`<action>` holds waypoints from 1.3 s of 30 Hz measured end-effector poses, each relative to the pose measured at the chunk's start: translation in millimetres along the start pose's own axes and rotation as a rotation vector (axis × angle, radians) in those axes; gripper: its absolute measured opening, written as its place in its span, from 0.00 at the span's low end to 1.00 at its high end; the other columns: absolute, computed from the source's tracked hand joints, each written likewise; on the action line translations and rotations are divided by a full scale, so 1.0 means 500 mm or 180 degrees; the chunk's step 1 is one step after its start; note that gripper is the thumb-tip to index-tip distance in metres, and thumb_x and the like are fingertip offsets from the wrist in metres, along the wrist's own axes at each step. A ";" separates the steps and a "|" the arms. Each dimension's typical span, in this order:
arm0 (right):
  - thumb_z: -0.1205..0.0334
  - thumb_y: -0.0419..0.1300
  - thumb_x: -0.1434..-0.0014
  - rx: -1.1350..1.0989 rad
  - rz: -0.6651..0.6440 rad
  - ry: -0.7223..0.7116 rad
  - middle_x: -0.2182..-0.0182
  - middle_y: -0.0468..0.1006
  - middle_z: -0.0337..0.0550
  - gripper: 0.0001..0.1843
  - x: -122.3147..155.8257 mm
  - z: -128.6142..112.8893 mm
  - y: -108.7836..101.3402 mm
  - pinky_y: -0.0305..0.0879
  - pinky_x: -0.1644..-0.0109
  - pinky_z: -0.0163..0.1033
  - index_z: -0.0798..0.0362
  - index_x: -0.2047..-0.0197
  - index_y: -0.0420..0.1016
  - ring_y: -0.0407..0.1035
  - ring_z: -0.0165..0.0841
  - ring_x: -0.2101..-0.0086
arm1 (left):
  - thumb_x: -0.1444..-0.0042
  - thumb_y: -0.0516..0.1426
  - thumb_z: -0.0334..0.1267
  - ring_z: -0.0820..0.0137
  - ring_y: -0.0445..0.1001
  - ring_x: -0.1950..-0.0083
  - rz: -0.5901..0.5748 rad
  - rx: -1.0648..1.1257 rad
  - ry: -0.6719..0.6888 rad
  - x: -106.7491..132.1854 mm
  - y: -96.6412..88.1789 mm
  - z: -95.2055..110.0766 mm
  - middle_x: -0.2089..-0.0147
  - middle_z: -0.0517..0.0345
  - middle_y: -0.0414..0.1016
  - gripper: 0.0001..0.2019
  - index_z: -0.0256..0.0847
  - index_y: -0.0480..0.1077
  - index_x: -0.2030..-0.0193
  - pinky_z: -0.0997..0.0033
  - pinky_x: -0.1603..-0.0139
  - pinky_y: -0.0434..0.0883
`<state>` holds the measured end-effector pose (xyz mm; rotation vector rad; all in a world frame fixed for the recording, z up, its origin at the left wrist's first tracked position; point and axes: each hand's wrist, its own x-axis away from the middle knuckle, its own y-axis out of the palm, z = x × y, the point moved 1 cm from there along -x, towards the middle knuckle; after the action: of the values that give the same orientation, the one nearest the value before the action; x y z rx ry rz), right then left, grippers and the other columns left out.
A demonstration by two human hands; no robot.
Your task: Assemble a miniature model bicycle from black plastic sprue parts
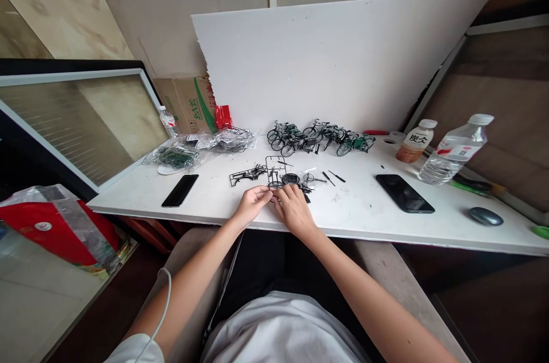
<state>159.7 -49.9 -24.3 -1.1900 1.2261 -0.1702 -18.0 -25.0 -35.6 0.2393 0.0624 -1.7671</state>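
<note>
My left hand and my right hand meet near the table's front edge. Both have their fingers pinched together, fingertips almost touching. Whatever small piece lies between them is mostly covered by the fingers. Just beyond the hands is a black plastic parts frame, with more black pieces to its left. Round wheel-like black parts lie right behind my right hand. Two thin dark sticks rest a little to the right. Several assembled model bicycles, black and green, stand at the back.
A phone lies on the left and another phone on the right. Bagged parts sit at the back left. Two bottles, a brown drink bottle and a water bottle, stand right, behind a computer mouse. A white board leans behind.
</note>
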 end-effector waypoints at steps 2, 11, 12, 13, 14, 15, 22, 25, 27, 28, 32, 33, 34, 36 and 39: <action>0.58 0.50 0.22 0.0141 -0.0017 -0.0010 0.56 0.76 0.51 0.14 0.001 -0.001 0.001 0.60 0.52 0.48 0.52 0.49 0.75 0.64 0.47 0.54 | 0.43 0.71 0.56 0.57 0.83 0.48 -0.0012 -0.0010 -0.0013 0.001 0.002 0.000 0.49 0.42 0.86 0.25 0.35 0.82 0.52 0.58 0.40 0.76; 0.61 0.50 0.24 0.0452 0.0060 0.0192 0.59 0.75 0.52 0.12 0.004 -0.003 0.018 0.59 0.49 0.51 0.51 0.57 0.73 0.62 0.49 0.55 | 0.44 0.70 0.57 0.55 0.84 0.51 0.0321 -0.0221 0.0108 0.012 0.032 0.006 0.55 0.44 0.87 0.24 0.34 0.84 0.56 0.56 0.45 0.79; 0.61 0.50 0.24 0.0465 0.0083 0.0198 0.59 0.75 0.52 0.12 0.004 -0.004 0.018 0.59 0.47 0.52 0.51 0.57 0.73 0.62 0.49 0.54 | 0.45 0.70 0.57 0.53 0.85 0.50 0.0376 -0.0214 0.0132 0.012 0.034 0.004 0.55 0.43 0.87 0.25 0.34 0.84 0.55 0.54 0.44 0.79; 0.61 0.50 0.24 0.0472 0.0102 0.0200 0.58 0.75 0.51 0.12 0.004 -0.005 0.017 0.58 0.45 0.52 0.50 0.57 0.73 0.62 0.49 0.54 | 0.45 0.71 0.57 0.52 0.85 0.49 0.0423 -0.0209 0.0156 0.013 0.036 0.002 0.54 0.43 0.87 0.26 0.34 0.84 0.54 0.53 0.43 0.79; 0.61 0.50 0.24 0.0471 0.0113 0.0205 0.58 0.75 0.51 0.12 0.004 -0.006 0.017 0.58 0.43 0.53 0.50 0.57 0.72 0.62 0.49 0.53 | 0.46 0.71 0.58 0.51 0.85 0.48 0.0460 -0.0210 0.0182 0.013 0.038 0.000 0.54 0.43 0.88 0.26 0.34 0.85 0.53 0.51 0.41 0.79; 0.61 0.50 0.24 0.0461 0.0114 0.0220 0.58 0.75 0.51 0.12 0.004 -0.007 0.016 0.58 0.42 0.54 0.50 0.57 0.72 0.62 0.49 0.53 | 0.46 0.71 0.57 0.50 0.85 0.47 0.0486 -0.0225 0.0215 0.014 0.039 -0.001 0.53 0.43 0.88 0.27 0.34 0.85 0.52 0.50 0.41 0.79; 0.60 0.50 0.23 0.0307 -0.0010 0.0316 0.60 0.78 0.51 0.13 0.003 -0.006 0.011 0.57 0.43 0.54 0.51 0.57 0.74 0.63 0.48 0.54 | 0.47 0.72 0.57 0.49 0.86 0.48 0.0537 -0.0213 0.0245 0.016 0.040 -0.005 0.50 0.45 0.87 0.27 0.35 0.86 0.52 0.46 0.41 0.82; 0.59 0.49 0.21 0.0241 0.0000 0.0248 0.61 0.79 0.50 0.16 0.003 -0.006 0.010 0.56 0.44 0.53 0.51 0.58 0.75 0.63 0.47 0.54 | 0.49 0.73 0.58 0.50 0.86 0.49 0.0533 -0.0089 0.0191 0.015 0.035 0.000 0.49 0.44 0.87 0.28 0.34 0.86 0.52 0.44 0.40 0.82; 0.58 0.47 0.20 0.0167 0.0028 0.0215 0.62 0.80 0.49 0.19 0.003 -0.005 0.008 0.55 0.44 0.52 0.51 0.59 0.75 0.64 0.46 0.55 | 0.50 0.73 0.58 0.50 0.86 0.49 0.0502 -0.0046 0.0167 0.015 0.030 0.004 0.50 0.43 0.87 0.28 0.34 0.86 0.53 0.45 0.41 0.82; 0.58 0.47 0.20 0.0109 0.0040 0.0210 0.63 0.80 0.49 0.19 0.003 -0.004 0.008 0.55 0.44 0.51 0.51 0.60 0.75 0.65 0.45 0.55 | 0.49 0.73 0.58 0.50 0.86 0.48 0.0471 -0.0037 0.0152 0.015 0.029 0.005 0.50 0.43 0.87 0.28 0.34 0.86 0.53 0.45 0.41 0.82; 0.56 0.45 0.19 -0.0125 0.0056 0.0268 0.64 0.81 0.47 0.23 0.002 -0.002 0.005 0.55 0.45 0.50 0.51 0.62 0.75 0.66 0.42 0.56 | 0.48 0.73 0.57 0.50 0.85 0.47 0.0344 0.0007 0.0094 0.014 0.021 0.003 0.49 0.42 0.87 0.27 0.34 0.86 0.52 0.45 0.40 0.81; 0.55 0.45 0.19 -0.0172 0.0049 0.0288 0.64 0.82 0.46 0.24 0.002 -0.002 0.003 0.55 0.45 0.50 0.51 0.62 0.75 0.66 0.42 0.56 | 0.47 0.73 0.57 0.50 0.85 0.47 0.0304 0.0025 0.0068 0.014 0.020 0.001 0.49 0.42 0.87 0.27 0.34 0.86 0.52 0.45 0.40 0.81; 0.55 0.44 0.18 -0.0221 0.0037 0.0317 0.65 0.82 0.46 0.24 0.002 -0.002 0.001 0.55 0.45 0.50 0.51 0.62 0.75 0.67 0.42 0.56 | 0.47 0.73 0.57 0.50 0.85 0.46 0.0275 0.0047 0.0037 0.014 0.018 0.000 0.49 0.42 0.87 0.27 0.34 0.85 0.52 0.45 0.40 0.81; 0.54 0.43 0.18 -0.0322 -0.0002 0.0388 0.65 0.82 0.46 0.25 0.001 -0.004 -0.003 0.55 0.46 0.49 0.51 0.63 0.75 0.67 0.42 0.56 | 0.46 0.73 0.56 0.50 0.85 0.46 0.0258 0.0099 -0.0040 0.013 0.017 -0.001 0.49 0.42 0.87 0.26 0.34 0.85 0.51 0.44 0.39 0.81; 0.54 0.46 0.19 -0.0332 0.0009 0.0488 0.65 0.81 0.46 0.23 0.002 -0.009 -0.008 0.56 0.49 0.49 0.51 0.63 0.74 0.66 0.43 0.55 | 0.47 0.73 0.54 0.51 0.85 0.46 0.0368 0.0209 -0.0148 0.013 0.018 0.003 0.48 0.42 0.87 0.26 0.34 0.85 0.50 0.44 0.37 0.79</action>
<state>158.5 -54.8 -21.4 -1.2841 1.3844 -0.2004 -10.5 -33.3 -34.8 0.2446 -0.0423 -1.6603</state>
